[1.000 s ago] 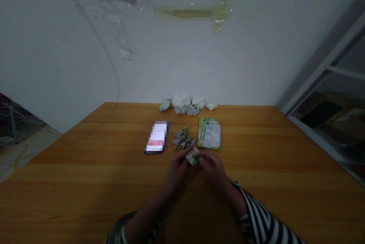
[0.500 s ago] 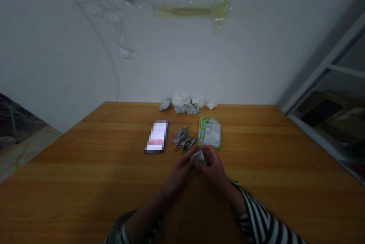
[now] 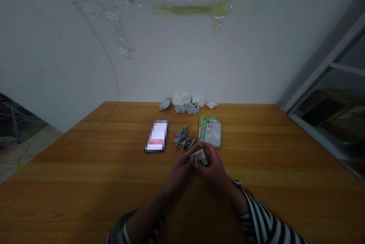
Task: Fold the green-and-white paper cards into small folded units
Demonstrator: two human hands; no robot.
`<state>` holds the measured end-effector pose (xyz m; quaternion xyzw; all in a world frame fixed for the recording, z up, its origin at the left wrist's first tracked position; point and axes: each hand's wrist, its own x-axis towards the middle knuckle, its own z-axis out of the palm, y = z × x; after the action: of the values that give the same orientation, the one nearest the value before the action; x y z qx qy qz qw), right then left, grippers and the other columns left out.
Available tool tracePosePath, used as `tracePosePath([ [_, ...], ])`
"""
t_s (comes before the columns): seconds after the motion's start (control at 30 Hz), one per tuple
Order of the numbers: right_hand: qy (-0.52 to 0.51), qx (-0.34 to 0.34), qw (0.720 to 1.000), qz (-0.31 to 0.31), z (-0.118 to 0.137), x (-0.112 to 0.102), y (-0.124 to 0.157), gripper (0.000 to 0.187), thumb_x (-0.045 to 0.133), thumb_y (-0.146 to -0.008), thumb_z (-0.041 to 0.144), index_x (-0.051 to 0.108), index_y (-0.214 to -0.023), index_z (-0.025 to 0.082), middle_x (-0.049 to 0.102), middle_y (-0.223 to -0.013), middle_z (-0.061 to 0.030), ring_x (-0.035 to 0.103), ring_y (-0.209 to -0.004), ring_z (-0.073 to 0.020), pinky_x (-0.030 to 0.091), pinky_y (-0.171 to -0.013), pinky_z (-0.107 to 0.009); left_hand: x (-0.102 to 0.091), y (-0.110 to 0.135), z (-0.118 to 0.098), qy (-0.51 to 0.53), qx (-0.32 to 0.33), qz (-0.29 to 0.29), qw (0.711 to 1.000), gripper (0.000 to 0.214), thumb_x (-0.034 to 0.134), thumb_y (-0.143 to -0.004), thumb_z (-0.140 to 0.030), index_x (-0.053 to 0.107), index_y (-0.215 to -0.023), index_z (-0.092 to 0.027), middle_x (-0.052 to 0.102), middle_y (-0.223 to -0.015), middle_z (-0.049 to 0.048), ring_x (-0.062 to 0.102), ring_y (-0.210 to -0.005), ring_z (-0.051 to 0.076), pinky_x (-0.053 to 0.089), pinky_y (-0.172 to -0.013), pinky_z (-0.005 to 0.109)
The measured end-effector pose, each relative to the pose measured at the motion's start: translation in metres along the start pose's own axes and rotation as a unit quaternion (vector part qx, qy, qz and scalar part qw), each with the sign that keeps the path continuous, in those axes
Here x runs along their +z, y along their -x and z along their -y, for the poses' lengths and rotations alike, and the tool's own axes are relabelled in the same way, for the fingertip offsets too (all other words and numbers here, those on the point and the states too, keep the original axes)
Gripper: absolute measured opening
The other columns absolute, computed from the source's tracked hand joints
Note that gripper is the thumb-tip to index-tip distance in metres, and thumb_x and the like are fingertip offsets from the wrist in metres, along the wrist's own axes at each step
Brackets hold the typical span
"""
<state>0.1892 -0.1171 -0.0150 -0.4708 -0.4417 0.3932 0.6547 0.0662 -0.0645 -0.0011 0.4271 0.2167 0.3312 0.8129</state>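
Between my two hands is a small folded piece of printed paper (image 3: 200, 156), white with green parts. My left hand (image 3: 183, 163) pinches its left side. The fingers of my right hand (image 3: 211, 162) are curled around its right side, with the thumb at the lower edge. Just beyond my hands lies a small pile of pointed, folded paper pieces (image 3: 183, 138) in grey-white and green. Close to my right hand's fingertips rests a stack of flat green and white printed sheets or packets (image 3: 210, 133).
A phone (image 3: 157, 136) with a blurred lit screen lies left of the folded pile. Crumpled white tissues (image 3: 181, 99) and crumpled printed paper (image 3: 186, 108) sit at the back edge of the wooden table (image 3: 85, 168), against the wall. A shelf rack (image 3: 327, 95) stands at the right.
My right hand's fingers have shifted slightly up and opened a little around the folded paper, so more of its printed face shows. Everything on the table stays in place.
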Motion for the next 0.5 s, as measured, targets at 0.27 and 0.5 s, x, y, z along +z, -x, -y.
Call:
tracePosePath([
  [0.27,-0.021,0.040,0.999,0.021,-0.004,-0.014,-0.005,0.052,0.074,-0.068,0.019,0.051,-0.116,0.023,0.073,-0.096,-0.0036,0.070,-0.086,-0.0202,0.056,-0.076,-0.031,-0.011,0.000,-0.011,-0.122,-0.022,-0.033,0.992,0.039,0.067,-0.081,-0.038,0.068,-0.114,-0.018,0.072,-0.109,0.0106,0.067,-0.098,0.025,0.051,-0.085,0.034],
  [0.5,0.003,0.068,0.998,-0.008,-0.006,-0.021,-0.008,0.021,0.073,-0.072,0.029,0.068,-0.090,0.018,0.076,-0.086,-0.0061,0.072,-0.078,-0.0217,0.057,-0.072,-0.032,-0.019,-0.003,-0.015,-0.197,-0.017,-0.023,0.980,0.038,0.074,-0.072,-0.038,0.075,-0.101,-0.013,0.077,-0.095,0.0109,0.070,-0.083,0.024,0.052,-0.080,0.033],
])
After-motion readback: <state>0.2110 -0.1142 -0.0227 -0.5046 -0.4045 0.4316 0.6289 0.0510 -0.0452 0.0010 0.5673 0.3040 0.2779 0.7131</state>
